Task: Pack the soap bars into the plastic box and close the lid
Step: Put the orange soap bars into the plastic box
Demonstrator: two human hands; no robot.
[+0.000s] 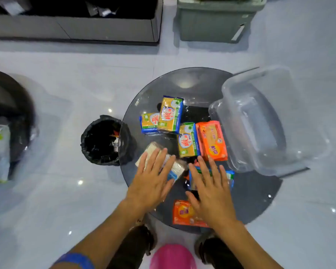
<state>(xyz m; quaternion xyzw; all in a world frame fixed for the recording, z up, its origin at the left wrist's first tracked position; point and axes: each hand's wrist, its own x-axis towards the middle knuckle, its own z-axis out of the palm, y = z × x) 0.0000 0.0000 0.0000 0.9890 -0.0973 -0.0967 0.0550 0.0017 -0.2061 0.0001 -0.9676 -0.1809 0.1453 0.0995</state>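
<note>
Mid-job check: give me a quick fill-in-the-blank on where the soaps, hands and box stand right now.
1. The clear plastic box on the round glass table holds ____ soap bars.
2. The left hand lies flat on a ____ wrapped soap bar.
3. The bin left of the table is lined with a ____ bag.
4. The orange soap bar lies beside the box, on the box's ____ side.

Missing words: no; white; black; left

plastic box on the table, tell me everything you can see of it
The plastic box is clear, rectangular with rounded corners, and looks empty. It sits open at the right edge of the round glass table, its clear lid behind it. An orange soap bar lies against its left side. Neither hand touches it.
</note>
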